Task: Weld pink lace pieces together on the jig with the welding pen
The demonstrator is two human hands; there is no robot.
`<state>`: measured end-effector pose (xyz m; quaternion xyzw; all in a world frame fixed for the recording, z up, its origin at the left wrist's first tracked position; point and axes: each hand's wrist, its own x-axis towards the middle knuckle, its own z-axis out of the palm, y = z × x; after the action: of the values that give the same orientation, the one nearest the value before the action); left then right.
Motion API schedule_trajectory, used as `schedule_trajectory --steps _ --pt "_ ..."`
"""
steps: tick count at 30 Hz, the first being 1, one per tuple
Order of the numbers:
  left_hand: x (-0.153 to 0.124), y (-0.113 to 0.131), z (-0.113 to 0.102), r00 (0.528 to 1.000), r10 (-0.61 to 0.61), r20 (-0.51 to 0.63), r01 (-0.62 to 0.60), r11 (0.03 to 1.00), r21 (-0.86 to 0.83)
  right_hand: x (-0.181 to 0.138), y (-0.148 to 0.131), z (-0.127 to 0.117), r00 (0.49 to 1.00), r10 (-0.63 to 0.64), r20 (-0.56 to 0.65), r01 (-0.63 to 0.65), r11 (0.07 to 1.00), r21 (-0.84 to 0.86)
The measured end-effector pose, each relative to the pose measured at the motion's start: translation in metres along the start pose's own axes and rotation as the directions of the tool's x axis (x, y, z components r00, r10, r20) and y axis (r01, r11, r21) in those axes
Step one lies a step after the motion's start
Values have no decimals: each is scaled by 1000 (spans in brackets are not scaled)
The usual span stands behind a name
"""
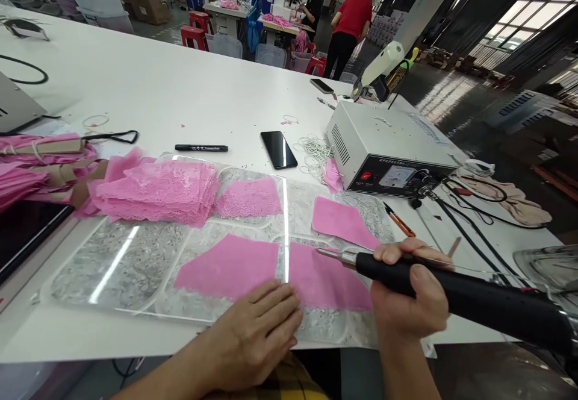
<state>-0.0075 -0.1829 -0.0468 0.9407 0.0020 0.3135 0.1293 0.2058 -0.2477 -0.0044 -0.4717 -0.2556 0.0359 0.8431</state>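
Note:
My right hand (413, 291) is closed around a black-handled tool (460, 297) with a pointed metal tip. The tip is over the upper edge of a pink fabric piece (332, 282); I cannot tell whether it touches. Fingers outstretched, my left hand (259, 334) lies flat by the lower edges of that piece and a second pink piece (235, 267) to its left. Both pieces lie on a clear plastic sheet (121, 273) with grey patterned panels. Farther back are another plain pink piece (343, 219), a pink lace piece (250, 198) and a stack of pink lace (158, 189).
A grey control box (383, 147) with a dial stands at the back right, cables (469, 237) running from its front. Around it lie an orange cutter (400, 219), tangled thread (313, 150), a phone (279, 149) and a black marker (201, 147). Two people stand beyond the table.

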Motion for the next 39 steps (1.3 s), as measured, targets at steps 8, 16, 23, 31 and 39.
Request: schedule_trajectory --steps 8,16,23,31,39 --pt "1 1 -2 999 -17 37 18 1000 -12 -4 10 11 987 -33 155 32 999 8" --pt "0 0 1 999 -13 47 14 1000 -2 -5 14 11 980 -54 193 61 998 -30" --pt "-1 0 0 999 -9 41 9 1000 11 4 7 1 999 -39 35 39 999 -19" --pt "-1 1 1 999 -16 42 16 1000 0 7 1 -11 998 -52 43 55 996 -63" --pt "1 -1 -2 999 -3 39 3 1000 9 8 6 -5 994 -79 81 85 994 -64"
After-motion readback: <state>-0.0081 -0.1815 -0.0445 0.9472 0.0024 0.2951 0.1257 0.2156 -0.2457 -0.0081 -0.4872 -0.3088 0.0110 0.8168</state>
